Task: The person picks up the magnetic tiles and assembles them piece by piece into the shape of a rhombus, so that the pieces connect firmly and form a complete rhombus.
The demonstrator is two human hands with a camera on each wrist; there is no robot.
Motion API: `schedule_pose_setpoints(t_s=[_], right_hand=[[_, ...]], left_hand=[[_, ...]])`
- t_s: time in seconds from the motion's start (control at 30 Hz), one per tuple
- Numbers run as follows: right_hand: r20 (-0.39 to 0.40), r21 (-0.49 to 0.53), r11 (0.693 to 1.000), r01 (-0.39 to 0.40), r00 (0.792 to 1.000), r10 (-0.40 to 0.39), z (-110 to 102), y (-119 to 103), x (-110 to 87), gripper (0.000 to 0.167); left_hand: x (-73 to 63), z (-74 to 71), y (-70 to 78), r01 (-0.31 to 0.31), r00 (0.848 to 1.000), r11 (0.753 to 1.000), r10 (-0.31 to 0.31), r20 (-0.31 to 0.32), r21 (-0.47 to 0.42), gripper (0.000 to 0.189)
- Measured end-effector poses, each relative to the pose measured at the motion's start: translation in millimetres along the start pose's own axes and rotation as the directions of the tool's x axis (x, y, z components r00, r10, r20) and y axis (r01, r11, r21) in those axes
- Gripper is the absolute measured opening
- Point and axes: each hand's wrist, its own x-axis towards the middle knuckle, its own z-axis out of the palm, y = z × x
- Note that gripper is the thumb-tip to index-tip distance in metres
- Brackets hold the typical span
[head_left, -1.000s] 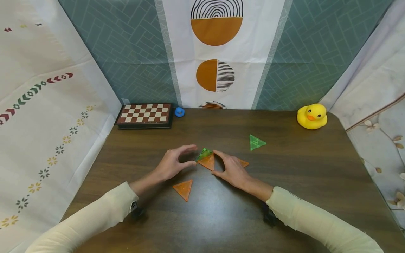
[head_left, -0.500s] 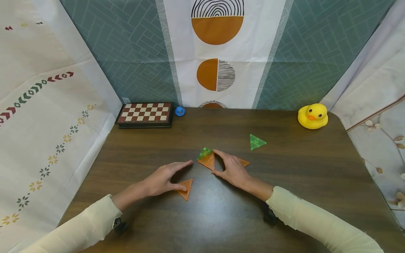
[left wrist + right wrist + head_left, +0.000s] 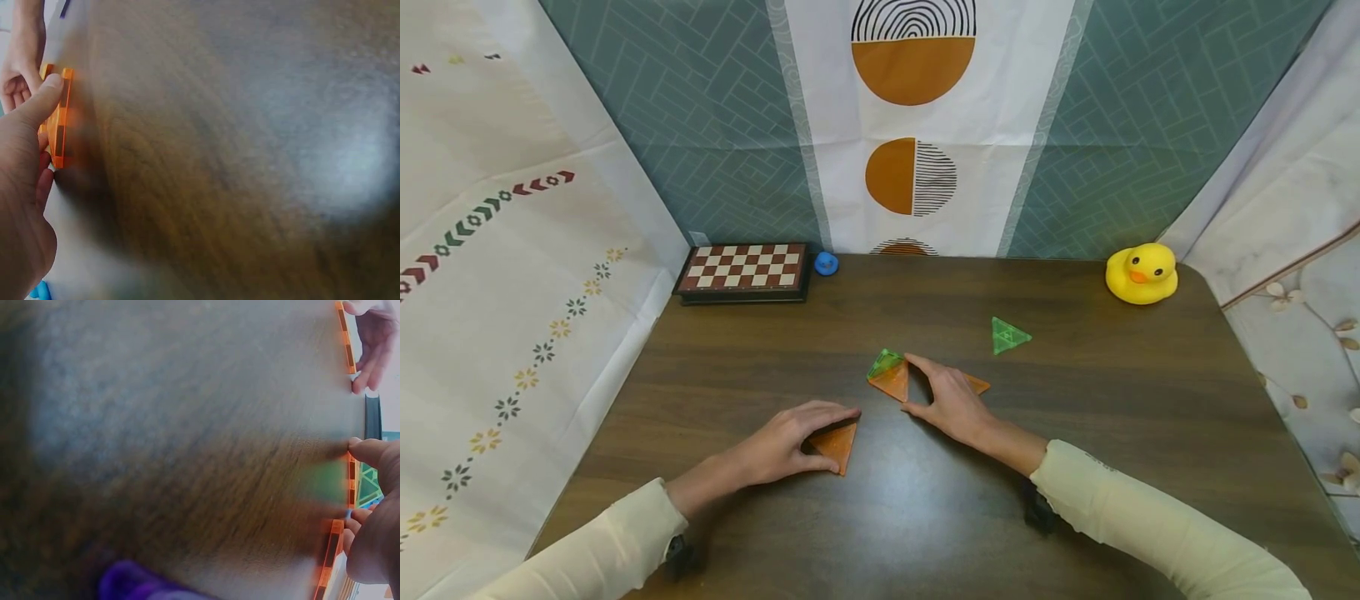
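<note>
In the head view my left hand point(image 3: 778, 443) has thumb and fingers round the edges of an orange triangular magnetic tile point(image 3: 842, 443) at the near left. The left wrist view shows the thumb on the edge of that orange tile point(image 3: 61, 128). My right hand point(image 3: 953, 404) touches a second orange triangular tile point(image 3: 893, 383) with thumb and index finger at two corners. A green triangular tile point(image 3: 884, 362) adjoins its far side, seemingly tilted up. Behind the right hand a third orange tile point(image 3: 977, 384) is partly hidden.
Another green triangular tile point(image 3: 1009, 336) lies further back right on the wooden table point(image 3: 1120, 400). A checkered board box point(image 3: 741, 272), a small blue object point(image 3: 826, 264) and a yellow rubber duck point(image 3: 1141, 275) stand along the back edge. A purple object point(image 3: 131, 581) shows in the right wrist view.
My left hand has left the joined green and orange tiles, moved toward me and to the left, and taken the loose orange tile between thumb and fingers. The right hand has stayed put.
</note>
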Motion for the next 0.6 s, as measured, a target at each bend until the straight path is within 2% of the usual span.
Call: schedule_pose_setpoints(t_s=[0.4,0.6], right_hand=[[0.006,0.004,1.0,-0.001,1.0,0.001,-1.1,-0.9,-0.4,0.082],[0.007,0.002,1.0,0.003,1.0,-0.003,-1.0,-1.3,-0.6,0.082]], left_hand=[[-0.7,0.5,0.0,-0.02,1.0,1.0,0.02,-0.022,0.019,0.068],[1.2,-1.2,1.5,0.002,1.0,1.0,-0.002,-0.01,-0.021,0.067]])
